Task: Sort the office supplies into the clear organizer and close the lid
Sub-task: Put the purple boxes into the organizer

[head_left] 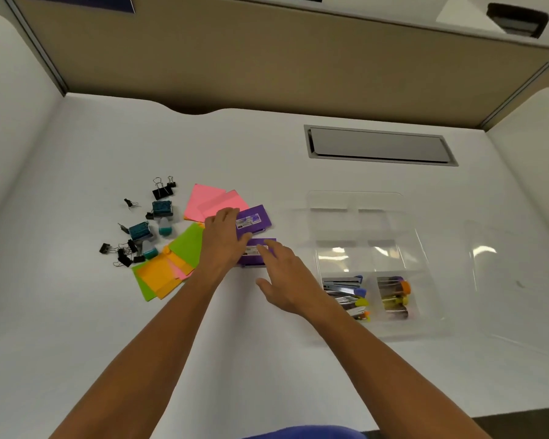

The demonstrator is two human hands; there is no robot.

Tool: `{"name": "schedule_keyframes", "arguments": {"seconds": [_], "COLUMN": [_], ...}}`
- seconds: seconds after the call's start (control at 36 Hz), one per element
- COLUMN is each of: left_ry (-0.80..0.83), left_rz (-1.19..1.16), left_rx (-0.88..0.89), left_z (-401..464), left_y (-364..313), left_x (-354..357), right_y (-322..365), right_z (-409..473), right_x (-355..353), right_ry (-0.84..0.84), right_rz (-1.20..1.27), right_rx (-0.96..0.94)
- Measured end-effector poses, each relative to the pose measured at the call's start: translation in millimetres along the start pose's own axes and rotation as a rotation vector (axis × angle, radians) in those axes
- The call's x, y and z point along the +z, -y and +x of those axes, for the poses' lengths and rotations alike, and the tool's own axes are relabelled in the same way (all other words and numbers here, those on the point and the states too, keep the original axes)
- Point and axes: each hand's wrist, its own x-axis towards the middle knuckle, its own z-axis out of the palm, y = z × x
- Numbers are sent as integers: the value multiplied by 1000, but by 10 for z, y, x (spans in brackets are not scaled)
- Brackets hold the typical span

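Note:
Two purple boxes lie mid-desk: the far one [255, 218] and the near one [256, 252]. My left hand [223, 236] rests on the far box's left edge, fingers bent around it. My right hand [284, 280] reaches in from the right, fingertips touching the near box, fingers spread. The clear organizer [371, 264] sits to the right; small staplers [346, 296] and staple removers [393, 296] fill its two near compartments. Its clear lid [501, 274] lies open to the right. Pink [213, 199], green [187, 245] and orange [160, 275] sticky notes lie left of my hands.
Black binder clips [162, 190] and teal items [162, 209] are scattered at the left of the white desk [140, 343]. A grey cable hatch [381, 145] is set into the desk behind the organizer. Cubicle walls enclose the back and sides.

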Motion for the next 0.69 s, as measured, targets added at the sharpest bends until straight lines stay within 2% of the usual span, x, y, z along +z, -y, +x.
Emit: {"name": "schedule_keyframes", "arguments": {"seconds": [0.19,0.47,0.69], "left_ry": [51,86,110], "left_rz": [45,76,-61], "left_rx": [8,-9,-69], "left_z": [91,204,201], "left_y": [0,14,-35], "left_x": [60,56,16], "right_y": [-55,-106,-138], "right_z": [251,350,338], "right_x": [184,279,212], "right_ry": [24,1,17], "right_rz": [-153,-200,-157], "right_rx": [-12,-28,-1]}}
